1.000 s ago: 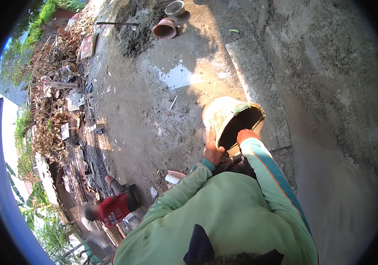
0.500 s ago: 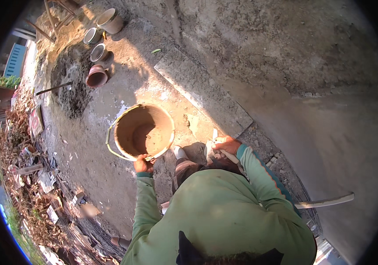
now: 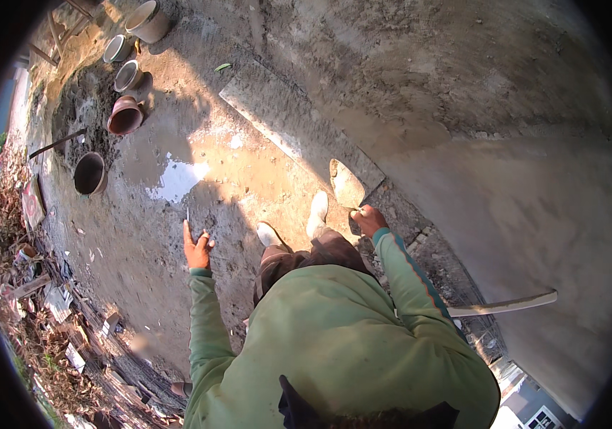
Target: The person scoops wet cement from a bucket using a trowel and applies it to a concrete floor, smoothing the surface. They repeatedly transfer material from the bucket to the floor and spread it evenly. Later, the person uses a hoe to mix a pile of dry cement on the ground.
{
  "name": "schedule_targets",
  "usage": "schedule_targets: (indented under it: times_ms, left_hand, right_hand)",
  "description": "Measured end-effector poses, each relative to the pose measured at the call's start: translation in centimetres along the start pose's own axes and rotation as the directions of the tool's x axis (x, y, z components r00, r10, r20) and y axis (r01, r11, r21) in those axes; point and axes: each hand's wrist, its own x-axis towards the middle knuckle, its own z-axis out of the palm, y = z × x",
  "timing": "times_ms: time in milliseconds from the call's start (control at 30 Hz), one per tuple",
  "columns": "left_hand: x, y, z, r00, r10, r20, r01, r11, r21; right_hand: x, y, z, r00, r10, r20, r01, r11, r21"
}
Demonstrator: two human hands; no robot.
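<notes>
Right hand (image 3: 369, 221) grips a trowel (image 3: 346, 187) — left hand (image 3: 197, 249), fingers spread.

Your shirt (image 3: 320, 322) is green, with teal cuffs (image 3: 201, 272) and an orange line (image 3: 421, 276) down the right sleeve (image 3: 404, 275); your trowel (image 3: 347, 186) is tan; your trousers (image 3: 276, 267) are brown, your boots (image 3: 318, 211) off-white; the far left pot (image 3: 126, 116) is reddish pink.

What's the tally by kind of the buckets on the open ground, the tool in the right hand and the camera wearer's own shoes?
Reddish bucket: 1
Other buckets: 4
Trowel in the right hand: 1
Pale shoes: 2
Total: 8
</notes>
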Motion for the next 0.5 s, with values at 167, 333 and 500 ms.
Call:
schedule_targets:
  times_ms: [167, 333, 500]
  left_hand:
    - [-9.9, -19.2, -8.3, 0.92, -0.385, 0.077, 0.311, 0.833, 0.458]
    - [-18.6, -23.5, -15.5, 0.809, -0.563, -0.171, 0.57, 0.68, 0.461]
    - [-21.8, -22.6, -15.1, 0.66, -0.64, -0.394, 0.697, 0.717, 0.006]
  right_hand:
    - [-1.9, -5.9, -4.1, 0.922, -0.138, 0.361, 0.198, 0.971, -0.134]
    - [2.4, -7.7, -14.0, 0.728, 0.008, 0.686, -0.118, 0.987, 0.114]
    - [12.2, -2.3, -21.9, 0.987, -0.112, -0.114, 0.146, 0.923, 0.355]
